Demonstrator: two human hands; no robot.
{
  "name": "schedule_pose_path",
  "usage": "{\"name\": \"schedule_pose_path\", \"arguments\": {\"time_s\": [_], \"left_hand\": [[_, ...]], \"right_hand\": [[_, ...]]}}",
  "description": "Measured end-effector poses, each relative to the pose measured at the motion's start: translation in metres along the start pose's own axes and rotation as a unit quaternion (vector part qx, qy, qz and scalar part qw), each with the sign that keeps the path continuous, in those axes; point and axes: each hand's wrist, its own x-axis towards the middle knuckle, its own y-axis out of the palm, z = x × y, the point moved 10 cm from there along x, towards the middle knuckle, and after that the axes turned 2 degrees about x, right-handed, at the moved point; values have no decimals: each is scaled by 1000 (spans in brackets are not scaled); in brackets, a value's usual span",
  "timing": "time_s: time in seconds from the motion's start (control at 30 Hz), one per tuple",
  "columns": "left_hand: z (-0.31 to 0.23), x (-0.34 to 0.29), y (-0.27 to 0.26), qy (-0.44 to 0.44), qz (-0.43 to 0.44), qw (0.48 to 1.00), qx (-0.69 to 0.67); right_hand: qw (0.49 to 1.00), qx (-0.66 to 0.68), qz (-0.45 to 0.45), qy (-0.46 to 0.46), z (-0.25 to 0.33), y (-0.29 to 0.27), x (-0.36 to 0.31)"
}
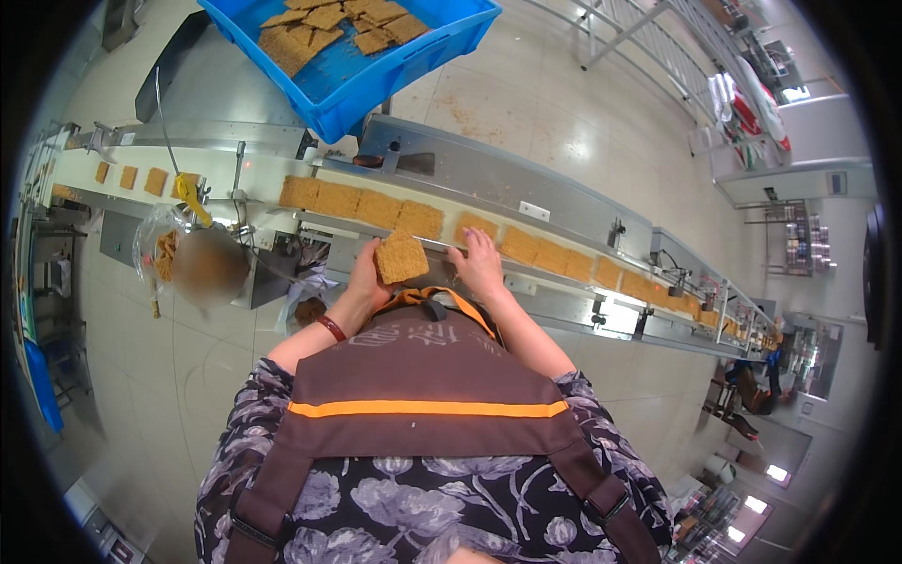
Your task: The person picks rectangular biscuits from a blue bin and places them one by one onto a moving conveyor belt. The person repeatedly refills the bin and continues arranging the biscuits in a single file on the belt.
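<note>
My left hand (365, 282) is closed around a square golden-brown crumbly slab (402, 258), held tilted just in front of the conveyor; whether more slabs lie behind it I cannot tell. Fingers apart, my right hand (482, 266) reaches over the near edge of the conveyor belt (451, 218). Its fingertips are at a single slab (476, 224) on the belt, and whether they touch it is unclear. To the left of that slab lies a row of similar slabs (362, 205), set edge to edge. Another row (550, 254) runs off to the right.
Across the belt, a blue crate (395, 75) holds loose brown slabs. Spaced slabs (129, 177) lie on the belt at far left, near a yellow object (193, 199). A clear bag with brown pieces (165, 256) is beside a blurred round patch. Metal rails (658, 42) stand beyond.
</note>
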Motion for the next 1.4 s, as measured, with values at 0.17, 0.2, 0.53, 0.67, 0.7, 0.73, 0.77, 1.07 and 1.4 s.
{"name": "schedule_pose_path", "arguments": {"time_s": [0.17, 0.2, 0.53, 0.67, 0.7, 0.73, 0.77, 1.07, 1.4], "left_hand": [[0, 1, 4, -1, 2, 1000, -13], [0, 1, 5, -1, -2, 1000, -14], [-1, 1, 22, -4, 2, 1000, 24], [-3, 4, 16, 0, 9, 1000, 17], [-4, 3, 16, 2, 12, 1000, 15], [-8, 4, 16, 7, 26, 1000, 10], [-9, 5, 17, 13, 39, 999, 5], [-22, -8, 9, 32, 15, 999, -17], [-33, -19, -54, 55, -38, 996, -55]], "right_hand": [[998, 24, -66, 1, -8, -17, -8], [998, 32, -57, -2, -5, -15, -6], [967, 240, 81, 23, 53, -5, -4], [948, 294, 114, 39, 63, -4, -8], [940, 316, 120, 40, 64, -4, -9], [927, 350, 126, 54, 65, -1, -9], [911, 384, 133, 68, 65, 3, -10], [851, 454, 231, 129, 68, 39, -3], [717, 614, 228, 238, 63, 67, 22]]}}
